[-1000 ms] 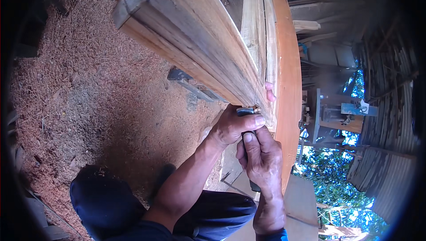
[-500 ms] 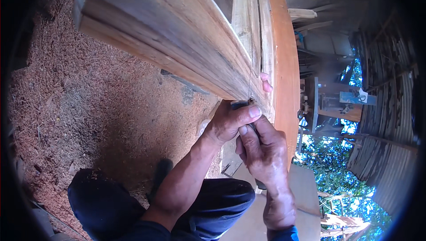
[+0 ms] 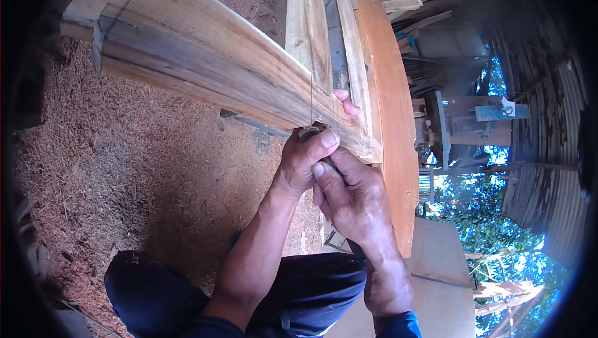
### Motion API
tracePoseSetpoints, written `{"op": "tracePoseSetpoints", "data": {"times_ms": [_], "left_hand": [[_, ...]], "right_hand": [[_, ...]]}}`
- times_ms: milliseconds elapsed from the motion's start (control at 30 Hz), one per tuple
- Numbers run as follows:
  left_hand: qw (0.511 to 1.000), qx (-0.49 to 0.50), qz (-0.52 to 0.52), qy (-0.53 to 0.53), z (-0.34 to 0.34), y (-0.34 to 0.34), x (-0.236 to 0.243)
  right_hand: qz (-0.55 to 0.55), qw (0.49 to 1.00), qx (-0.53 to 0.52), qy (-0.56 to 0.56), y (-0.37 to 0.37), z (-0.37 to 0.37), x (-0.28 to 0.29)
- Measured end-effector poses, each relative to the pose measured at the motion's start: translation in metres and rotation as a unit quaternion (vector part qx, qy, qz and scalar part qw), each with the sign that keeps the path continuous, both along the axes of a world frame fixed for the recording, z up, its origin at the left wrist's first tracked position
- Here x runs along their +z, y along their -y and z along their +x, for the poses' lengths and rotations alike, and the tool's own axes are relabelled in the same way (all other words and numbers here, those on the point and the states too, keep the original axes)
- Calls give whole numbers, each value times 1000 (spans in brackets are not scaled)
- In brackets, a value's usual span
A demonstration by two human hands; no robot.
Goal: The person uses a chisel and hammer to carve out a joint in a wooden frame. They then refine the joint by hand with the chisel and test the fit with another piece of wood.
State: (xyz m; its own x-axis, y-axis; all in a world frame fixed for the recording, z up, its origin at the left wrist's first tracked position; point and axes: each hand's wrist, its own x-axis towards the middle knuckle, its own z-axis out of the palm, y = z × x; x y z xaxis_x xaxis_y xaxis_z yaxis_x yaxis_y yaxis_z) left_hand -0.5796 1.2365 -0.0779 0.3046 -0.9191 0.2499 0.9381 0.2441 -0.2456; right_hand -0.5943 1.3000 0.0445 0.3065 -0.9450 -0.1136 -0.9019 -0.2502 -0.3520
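Note:
A thick wooden beam (image 3: 212, 57) with a notched end and pencil-like lines runs from the upper left to the middle. At its lower edge my left hand (image 3: 299, 160) is closed, thumb on top, around the front of a dark, slim hand tool (image 3: 356, 249). Fingertips (image 3: 347, 103) show on the beam's other side, seemingly from the same hand. My right hand (image 3: 358, 198) is wrapped round the tool just behind, its thumb beside the left one. The tool's front end meets the wood near a small cut (image 3: 319, 121); its tip is hidden.
Another pale beam (image 3: 306, 20) and a long orange-brown board (image 3: 389, 120) lie beyond on the right. Wood shavings (image 3: 143, 145) cover the ground at left. My knees (image 3: 149, 291) are below. Stacked scrap wood (image 3: 402, 5) and a flat panel (image 3: 442, 251) stand further right.
The view has shifted, so the beam and hands sit further left and higher, and more of the beam's notched end shows. Both hands keep the same grip at the same spot.

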Motion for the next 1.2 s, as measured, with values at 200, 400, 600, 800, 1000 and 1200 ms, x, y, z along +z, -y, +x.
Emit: {"op": "tracePoseSetpoints", "data": {"times_ms": [200, 400, 600, 800, 1000, 1200], "left_hand": [[999, 0, -36, 34, 8, 1, -6], [998, 8, -56, 39, -3, 8, -11], [996, 25, -52, 62, -8, 7, -14], [995, 10, -19, 97, 2, 3, -9], [995, -18, 17, 99, 10, -6, -4], [998, -8, 21, 60, 6, -3, -2]], "right_hand": [[20, 999, -34, 36, -17, 3, -9], [-18, 999, -14, -36, -45, -16, -6], [-66, 997, -8, -31, -44, -21, -17], [-80, 996, -30, -32, -46, -15, -18], [-75, 995, -59, -23, -48, -11, -24], [-47, 996, -69, -34, -33, -2, -10]]}}
